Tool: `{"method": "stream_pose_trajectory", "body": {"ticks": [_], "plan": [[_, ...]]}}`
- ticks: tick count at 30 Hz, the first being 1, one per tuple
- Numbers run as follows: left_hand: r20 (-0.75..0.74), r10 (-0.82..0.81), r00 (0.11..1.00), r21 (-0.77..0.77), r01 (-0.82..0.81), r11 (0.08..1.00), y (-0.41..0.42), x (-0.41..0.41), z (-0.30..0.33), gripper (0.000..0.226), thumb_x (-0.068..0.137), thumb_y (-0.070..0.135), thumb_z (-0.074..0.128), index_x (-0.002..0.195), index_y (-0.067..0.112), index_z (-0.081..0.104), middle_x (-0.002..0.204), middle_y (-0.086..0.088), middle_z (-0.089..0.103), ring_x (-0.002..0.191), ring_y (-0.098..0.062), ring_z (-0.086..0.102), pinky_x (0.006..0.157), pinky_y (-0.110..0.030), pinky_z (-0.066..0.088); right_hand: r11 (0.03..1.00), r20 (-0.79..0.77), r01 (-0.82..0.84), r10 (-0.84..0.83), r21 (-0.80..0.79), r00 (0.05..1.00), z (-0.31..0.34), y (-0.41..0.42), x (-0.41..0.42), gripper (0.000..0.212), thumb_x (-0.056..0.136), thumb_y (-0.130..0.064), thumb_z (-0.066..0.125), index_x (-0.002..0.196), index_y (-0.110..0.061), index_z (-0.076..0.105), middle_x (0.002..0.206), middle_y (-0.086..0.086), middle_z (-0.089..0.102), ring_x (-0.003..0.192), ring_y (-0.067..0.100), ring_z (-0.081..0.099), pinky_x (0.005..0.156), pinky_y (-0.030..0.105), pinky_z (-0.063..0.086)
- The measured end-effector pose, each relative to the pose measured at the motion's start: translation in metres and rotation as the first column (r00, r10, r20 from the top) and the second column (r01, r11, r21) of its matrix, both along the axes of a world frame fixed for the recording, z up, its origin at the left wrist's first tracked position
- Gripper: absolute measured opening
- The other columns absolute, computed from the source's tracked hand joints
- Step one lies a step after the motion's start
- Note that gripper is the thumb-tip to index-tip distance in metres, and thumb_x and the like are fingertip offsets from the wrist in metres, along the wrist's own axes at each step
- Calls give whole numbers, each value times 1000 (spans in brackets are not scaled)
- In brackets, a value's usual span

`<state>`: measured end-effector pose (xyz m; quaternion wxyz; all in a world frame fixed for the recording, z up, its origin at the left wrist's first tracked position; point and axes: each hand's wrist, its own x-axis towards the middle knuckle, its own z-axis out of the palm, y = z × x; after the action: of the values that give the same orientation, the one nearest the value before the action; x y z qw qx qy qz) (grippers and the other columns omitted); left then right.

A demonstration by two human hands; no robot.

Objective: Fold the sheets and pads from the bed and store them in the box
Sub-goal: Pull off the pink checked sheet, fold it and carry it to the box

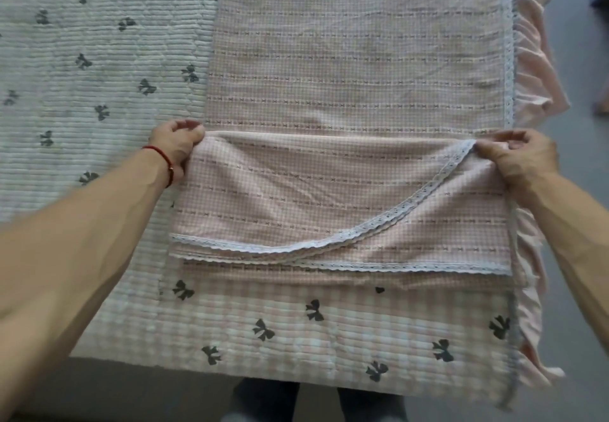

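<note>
A pink checked sheet (356, 59) with white lace trim lies in a long strip down the right half of the bed. Its near end is folded back toward me in layers. My left hand (176, 146) grips the left end of the fold line. My right hand (520, 154) pinches the right end, where the lace edge curves down. Under the sheet lies a quilted white pad (99, 59) printed with dark bows; its near part shows pink checks. The box is not in view.
A pink ruffled bed skirt (534, 69) hangs along the bed's right side. Grey floor (580, 223) runs to the right and in front of the bed. My legs stand at the bed's near edge (263, 372).
</note>
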<state>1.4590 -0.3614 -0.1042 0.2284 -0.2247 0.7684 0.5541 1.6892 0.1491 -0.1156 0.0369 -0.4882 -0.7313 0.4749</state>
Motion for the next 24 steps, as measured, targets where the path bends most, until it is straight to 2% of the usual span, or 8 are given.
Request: {"method": "stream_pose_trajectory", "body": {"ticks": [2, 5, 7, 9, 13, 16, 19, 24], "plan": [[0, 9, 1000, 7, -9, 1000, -8, 11, -5, 20, 93, 21, 74, 107, 19, 60, 115, -8, 67, 94, -19, 67, 90, -43, 57, 1000, 19, 6, -6, -15, 1000, 4, -4, 7, 56, 78, -30, 89, 123, -12, 62, 124, 11, 68, 87, 8, 66, 63, 9, 52], [-15, -19, 1000, -101, 17, 995, -28, 33, -2, 79, 68, 65, 84, 120, 11, 58, 119, -9, 70, 102, -24, 71, 91, -49, 58, 997, 61, -49, 45, 55, 997, 14, -13, 29, 78, 63, -68, 87, 122, -30, 53, 122, 6, 68, 100, 17, 70, 86, 38, 60], [35, -62, 997, -139, 66, 988, -40, 56, 1, 96, 58, 78, 81, 120, 8, 60, 113, -11, 72, 100, -28, 72, 87, -50, 60, 986, 87, -112, 102, 121, 991, 20, -26, 49, 80, 67, -69, 84, 126, -28, 47, 123, 9, 65, 103, 22, 69, 84, 40, 59], [101, -162, 982, -123, 173, 977, -44, 88, 12, 79, 70, 70, 78, 115, 7, 64, 106, -11, 74, 94, -30, 73, 79, -47, 61, 976, 128, -178, 162, 124, 978, 23, -45, 71, 84, 76, -61, 81, 134, -17, 39, 126, 13, 62, 103, 26, 67, 79, 32, 53], [111, -278, 954, -96, 289, 953, -58, 140, 20, 26, 90, 42, 70, 102, 18, 72, 94, 11, 77, 99, -14, 71, 83, -28, 53, 961, 242, -252, 220, 112, 945, 25, -68, 111, 84, 74, -67, 81, 126, -17, 40, 121, 7, 60, 105, 27, 64, 90, 44, 56], [113, -291, 950, -114, 303, 946, -67, 162, 17, 19, 93, 34, 69, 100, 17, 75, 89, 17, 77, 96, -8, 70, 81, -24, 53, 976, 240, -197, 169, 96, 956, 33, -68, 121, 56, 79, -44, 85, 117, -17, 55, 111, 3, 64, 98, 25, 65, 78, 30, 51], [76, -289, 954, -164, 298, 940, -63, 180, 14, 22, 96, 28, 67, 107, 10, 74, 92, 8, 75, 89, -8, 69, 68, -12, 53, 984, 241, -173, 157, 47, 958, 34, -61, 121, 54, 75, -57, 80, 112, -22, 63, 110, 1, 70, 99, 26, 68, 86, 39, 55], [45, -218, 975, -329, 221, 918, -64, 180, 2, 23, 91, 40, 73, 98, 19, 75, 97, -2, 76, 97, -23, 71, 89, -39, 56, 915, 314, -403, 382, 2, 869, 32, -67, 151, 35, 83, -46, 80, 108, -25, 69, 104, -4, 73, 88, 22, 70, 77, 39, 57]]}}
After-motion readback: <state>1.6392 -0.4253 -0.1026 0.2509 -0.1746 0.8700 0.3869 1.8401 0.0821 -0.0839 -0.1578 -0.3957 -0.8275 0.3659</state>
